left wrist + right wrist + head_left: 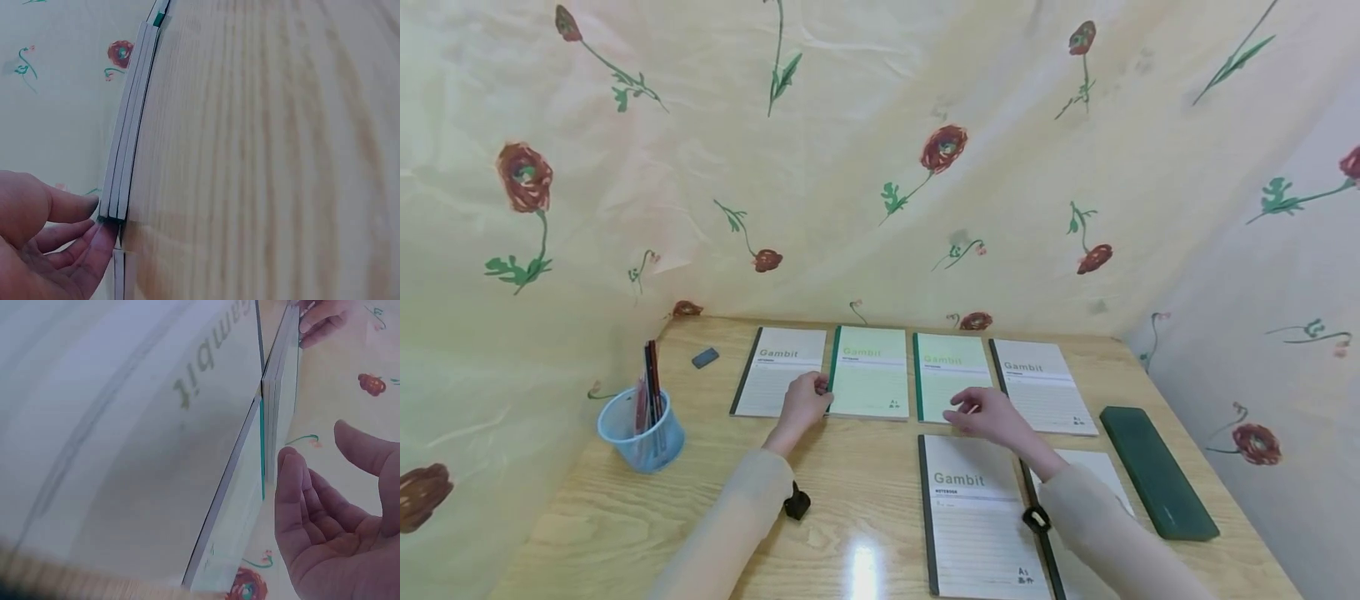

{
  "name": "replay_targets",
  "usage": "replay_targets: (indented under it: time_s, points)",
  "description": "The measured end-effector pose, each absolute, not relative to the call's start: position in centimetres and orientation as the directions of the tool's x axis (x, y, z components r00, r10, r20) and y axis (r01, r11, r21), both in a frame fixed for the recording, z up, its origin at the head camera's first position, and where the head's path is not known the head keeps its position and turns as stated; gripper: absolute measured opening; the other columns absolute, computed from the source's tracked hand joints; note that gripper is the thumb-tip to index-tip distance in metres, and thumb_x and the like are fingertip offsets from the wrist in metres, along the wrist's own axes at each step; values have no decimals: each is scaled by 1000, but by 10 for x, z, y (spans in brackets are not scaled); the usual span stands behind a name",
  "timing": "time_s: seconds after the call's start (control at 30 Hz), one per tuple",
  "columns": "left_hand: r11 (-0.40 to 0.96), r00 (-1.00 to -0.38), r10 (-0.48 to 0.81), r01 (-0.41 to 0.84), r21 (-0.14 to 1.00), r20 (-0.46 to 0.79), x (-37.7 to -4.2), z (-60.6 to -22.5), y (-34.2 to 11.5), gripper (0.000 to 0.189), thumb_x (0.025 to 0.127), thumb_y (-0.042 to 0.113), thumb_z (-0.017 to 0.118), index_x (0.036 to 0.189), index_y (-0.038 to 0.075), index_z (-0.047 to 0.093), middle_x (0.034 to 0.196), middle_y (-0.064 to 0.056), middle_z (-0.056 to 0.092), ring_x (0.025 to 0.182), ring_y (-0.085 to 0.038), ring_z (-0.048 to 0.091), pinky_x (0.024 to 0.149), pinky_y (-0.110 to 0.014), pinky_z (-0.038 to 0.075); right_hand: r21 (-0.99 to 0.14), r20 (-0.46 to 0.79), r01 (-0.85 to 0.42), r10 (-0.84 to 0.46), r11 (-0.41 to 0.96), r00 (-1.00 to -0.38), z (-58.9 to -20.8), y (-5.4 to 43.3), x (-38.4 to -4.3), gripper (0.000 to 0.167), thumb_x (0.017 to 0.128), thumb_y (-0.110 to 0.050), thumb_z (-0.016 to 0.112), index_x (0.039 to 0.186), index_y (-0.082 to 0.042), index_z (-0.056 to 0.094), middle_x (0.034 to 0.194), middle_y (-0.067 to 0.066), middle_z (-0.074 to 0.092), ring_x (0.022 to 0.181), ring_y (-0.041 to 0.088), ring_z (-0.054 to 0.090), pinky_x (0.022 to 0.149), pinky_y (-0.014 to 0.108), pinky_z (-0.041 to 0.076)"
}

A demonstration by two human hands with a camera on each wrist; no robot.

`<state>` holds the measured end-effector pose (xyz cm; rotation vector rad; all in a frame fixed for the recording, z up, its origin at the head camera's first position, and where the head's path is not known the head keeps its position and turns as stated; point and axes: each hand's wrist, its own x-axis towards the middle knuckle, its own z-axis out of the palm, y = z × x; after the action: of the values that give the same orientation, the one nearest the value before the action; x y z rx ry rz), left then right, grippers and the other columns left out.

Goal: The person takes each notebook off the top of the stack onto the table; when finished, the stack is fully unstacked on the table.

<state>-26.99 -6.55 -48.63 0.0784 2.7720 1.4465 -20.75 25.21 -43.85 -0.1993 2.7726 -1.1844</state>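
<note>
My left hand [803, 406] is at the near left corner of a green-spined notebook [871, 375]. In the left wrist view, thumb and fingers pinch the spine end of a small stack of notebooks [127, 131]. Left of it lies a black-spined white notebook [786, 377], partly behind the hand. My right hand [992, 417] hovers over the lower right part of another green-spined notebook [951, 375], holding nothing. Its thumb and loosely bent fingers stand apart in the right wrist view. Beside it is a black-spined notebook [1045, 383], partly covered by that hand.
Nearer me lie two more black-spined notebooks, one whole [981, 533] and one under my right forearm [1082, 575]. A dark green case [1159, 471] is at the right. At the left stand a blue pen cup [651, 450] with pencils and a small dark eraser [705, 358]. Flowered cloth hangs behind.
</note>
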Motion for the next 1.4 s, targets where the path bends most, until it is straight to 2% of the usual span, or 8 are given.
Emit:
replay_targets:
  time_s: [0.13, 0.3, 0.37, 0.43, 0.6, 0.7, 1.0, 1.4]
  points:
    - [616, -999, 34, 29, 788, 10, -272, -483, -63, 27, 89, 2, 66, 114, -7, 66, 102, -14, 68, 98, -29, 65, 88, -43, 54, -743, -109, -36, -173, 668, -979, -447, 235, -228, 39, 92, -26, 72, 117, 3, 66, 91, 7, 65, 74, 16, 65, 66, 30, 55]
    - [661, -1000, 4, 14, 750, 14, -275, -479, -59, 14, 89, 9, 68, 97, -3, 68, 88, -10, 66, 77, -23, 59, 72, -38, 52, -782, -119, -13, -169, 623, -979, -452, 213, -247, 38, 92, -22, 72, 118, 5, 64, 93, 10, 64, 75, 19, 69, 69, 32, 58]
    - [664, -1000, -3, 3, 748, 7, -276, -478, -58, 15, 90, 13, 69, 95, -1, 68, 85, -10, 65, 72, -21, 54, 66, -36, 48, -784, -108, -23, -173, 620, -979, -454, 207, -253, 38, 92, -21, 73, 118, 5, 64, 94, 11, 64, 75, 19, 68, 68, 33, 58]
    - [663, -1000, -4, -1, 748, 2, -278, -477, -57, 20, 90, 17, 71, 97, -2, 70, 86, -11, 67, 71, -21, 54, 65, -36, 48, -787, -101, -27, -171, 616, -980, -455, 202, -257, 40, 90, -20, 74, 119, 6, 63, 95, 10, 64, 75, 19, 67, 68, 32, 58]
    - [654, -1000, -7, -14, 756, -13, -282, -477, -57, 35, 88, 27, 76, 108, -2, 71, 101, -13, 71, 86, -26, 65, 77, -43, 54, -803, -86, -28, -162, 595, -983, -463, 196, -267, 47, 88, -18, 77, 125, 7, 60, 98, 10, 65, 76, 16, 64, 68, 30, 57]
    - [646, -1000, 0, -16, 763, -21, -284, -478, -59, 38, 87, 29, 78, 109, -2, 71, 102, -13, 71, 90, -28, 66, 80, -45, 54, -815, -81, -23, -153, 579, -985, -469, 194, -271, 50, 88, -17, 77, 127, 7, 58, 100, 10, 64, 78, 16, 64, 70, 30, 57]
    - [650, -999, -7, -35, 759, -40, -287, -481, -60, 41, 86, 26, 79, 114, -2, 70, 105, -13, 71, 92, -28, 66, 80, -44, 54, -811, -92, 17, -99, 585, -991, -476, 191, -276, 45, 88, -16, 78, 125, 2, 60, 101, 9, 62, 81, 18, 63, 73, 31, 57]
    - [638, -998, -31, -56, 768, -48, -288, -481, -58, 37, 87, 23, 78, 114, -1, 71, 99, -10, 70, 86, -25, 65, 75, -42, 52, -820, -87, 22, -87, 572, -992, -477, 189, -275, 39, 88, -11, 77, 122, 3, 62, 97, 8, 62, 81, 18, 61, 74, 31, 57]
